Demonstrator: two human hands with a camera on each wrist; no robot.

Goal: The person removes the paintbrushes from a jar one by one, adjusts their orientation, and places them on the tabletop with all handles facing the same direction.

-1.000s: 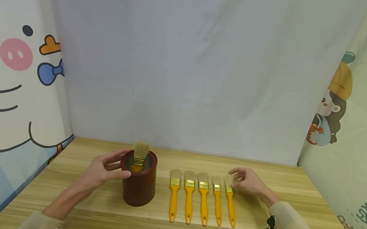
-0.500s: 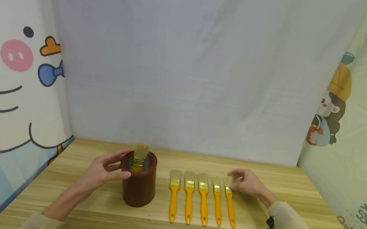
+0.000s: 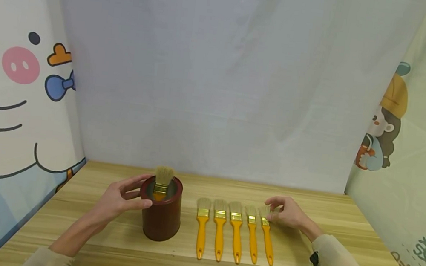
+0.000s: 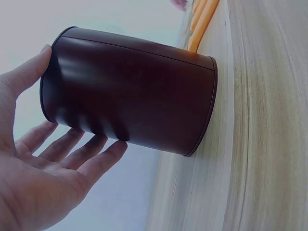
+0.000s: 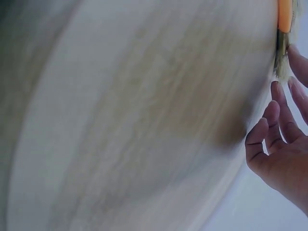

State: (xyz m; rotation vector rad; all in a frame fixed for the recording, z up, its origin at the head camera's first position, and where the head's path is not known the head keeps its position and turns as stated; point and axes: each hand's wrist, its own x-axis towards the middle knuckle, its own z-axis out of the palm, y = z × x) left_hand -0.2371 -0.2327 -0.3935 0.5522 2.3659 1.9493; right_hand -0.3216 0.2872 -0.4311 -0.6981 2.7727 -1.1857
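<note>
In the head view, a dark red-brown cylindrical pen holder [image 3: 160,222] stands upright at the left. A wide paintbrush [image 3: 163,179] leans inside it, bristles up and most of its handle hidden. My left hand [image 3: 116,198] holds the pen holder near its rim, thumb on the near side and fingers around the far side. To the right, my right hand [image 3: 286,212] touches the bristle end of the rightmost narrow paintbrush [image 3: 267,241], which lies flat. The right wrist view has its thumb and fingertips [image 5: 275,89] right at those bristles.
A row of yellow-handled paintbrushes lies bristles away from me: three wide ones, including the leftmost wide brush [image 3: 202,230], then a narrow brush [image 3: 252,237]. All rest on the wooden table [image 3: 128,257]. A pale cloth [image 3: 217,86] hangs behind, with printed sheets at both sides.
The bristle end of the rightmost paintbrush has shifted slightly left under my right hand. My left hand and the pen holder have stayed in place.
</note>
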